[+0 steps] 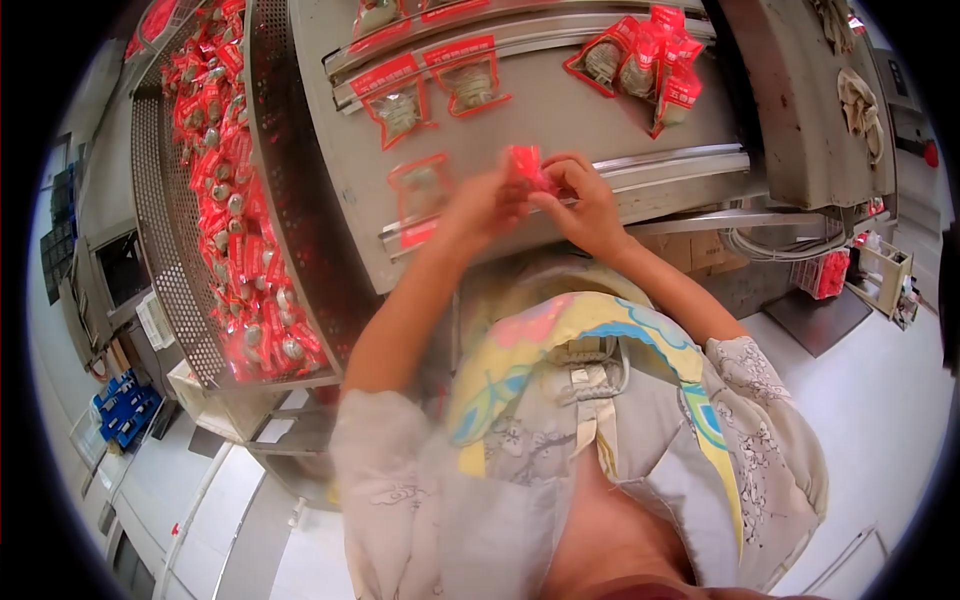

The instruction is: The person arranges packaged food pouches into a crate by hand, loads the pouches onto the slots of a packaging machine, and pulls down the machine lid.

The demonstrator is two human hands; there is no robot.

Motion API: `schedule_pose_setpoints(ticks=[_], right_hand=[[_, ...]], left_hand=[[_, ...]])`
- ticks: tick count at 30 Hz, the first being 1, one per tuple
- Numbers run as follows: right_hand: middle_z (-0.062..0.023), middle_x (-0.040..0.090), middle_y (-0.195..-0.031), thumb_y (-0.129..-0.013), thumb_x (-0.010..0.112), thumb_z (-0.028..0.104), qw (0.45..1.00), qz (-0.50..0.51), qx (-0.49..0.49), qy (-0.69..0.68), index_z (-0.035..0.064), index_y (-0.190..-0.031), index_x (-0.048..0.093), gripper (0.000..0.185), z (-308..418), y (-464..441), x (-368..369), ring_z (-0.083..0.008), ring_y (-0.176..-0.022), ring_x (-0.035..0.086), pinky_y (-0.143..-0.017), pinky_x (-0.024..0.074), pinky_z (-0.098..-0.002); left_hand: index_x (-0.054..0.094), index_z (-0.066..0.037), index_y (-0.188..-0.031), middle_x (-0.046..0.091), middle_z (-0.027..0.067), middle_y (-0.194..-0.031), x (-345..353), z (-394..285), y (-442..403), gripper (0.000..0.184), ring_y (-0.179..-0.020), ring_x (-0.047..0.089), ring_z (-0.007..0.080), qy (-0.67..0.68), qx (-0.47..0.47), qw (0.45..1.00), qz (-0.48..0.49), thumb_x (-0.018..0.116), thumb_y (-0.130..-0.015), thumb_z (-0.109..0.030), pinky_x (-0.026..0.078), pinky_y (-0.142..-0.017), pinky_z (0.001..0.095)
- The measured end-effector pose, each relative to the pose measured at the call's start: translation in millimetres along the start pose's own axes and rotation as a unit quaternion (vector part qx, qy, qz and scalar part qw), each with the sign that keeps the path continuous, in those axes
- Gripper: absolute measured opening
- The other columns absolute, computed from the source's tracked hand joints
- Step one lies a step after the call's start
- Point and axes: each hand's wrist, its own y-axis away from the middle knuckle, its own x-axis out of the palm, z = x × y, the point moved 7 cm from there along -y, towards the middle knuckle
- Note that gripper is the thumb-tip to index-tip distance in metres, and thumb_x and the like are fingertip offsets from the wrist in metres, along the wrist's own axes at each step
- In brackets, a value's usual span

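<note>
Between my two hands, over the near edge of the machine, is a small red plastic packet (526, 163). My left hand (486, 208) is blurred, with its fingers closed at the packet's lower left side. My right hand (590, 205) pinches the packet from the right with thumb and fingers. What is inside the packet is hidden. A flat clear pouch with a red edge (422, 190) lies on the near metal bar, left of my left hand. Farther back, pouches (398, 108) with greenish-grey contents rest along another bar, and several more pouches (640, 70) are heaped at the right.
A perforated metal trough (160, 200) full of red packets (240, 240) runs along the left side. The steel machine top (540, 120) carries raised metal bars (680, 165). A tall metal housing (815, 110) stands at the right, with coiled cable (785, 245) below it.
</note>
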Motion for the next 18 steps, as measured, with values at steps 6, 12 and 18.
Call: schedule_pose_setpoints(ticks=[6,12,18], right_hand=[[0.0010,0.059,-0.067,-0.091,0.057,0.044,0.876,0.129,0.433,-0.169,0.0067,-0.082,0.062,0.038,-62,7,-5,-0.0084,-0.057,0.054,-0.054,0.0442,-0.0221],[0.0018,0.060,-0.069,-0.087,0.067,0.035,0.770,0.267,0.493,-0.307,0.0111,-0.082,0.062,0.025,-72,1,10,-0.0076,-0.055,0.055,-0.051,0.0445,-0.0217],[-0.0001,0.061,-0.069,-0.084,0.071,0.026,0.858,0.304,0.351,-0.221,0.0054,-0.077,0.061,0.023,-70,-32,1,-0.0084,-0.059,0.055,-0.054,0.0447,-0.0225]], left_hand=[[0.062,-0.012,-0.099,0.062,-0.0011,-0.086,-8,16,-4,0.019,-0.075,0.060,0.0084,0.004,-0.014,1.000,-0.016,0.060,-0.092,-0.029,0.049,-0.062,0.0215],[0.061,-0.009,-0.102,0.065,-0.0011,-0.086,4,11,10,0.018,-0.069,0.062,0.0076,0.102,-0.032,0.994,0.008,0.068,-0.086,-0.016,0.054,-0.061,0.0202],[0.058,-0.003,-0.106,0.062,-0.0002,-0.080,-19,-39,17,0.029,-0.069,0.060,0.0094,-0.233,0.142,0.962,-0.017,0.071,-0.082,-0.012,0.049,-0.060,0.0234]])
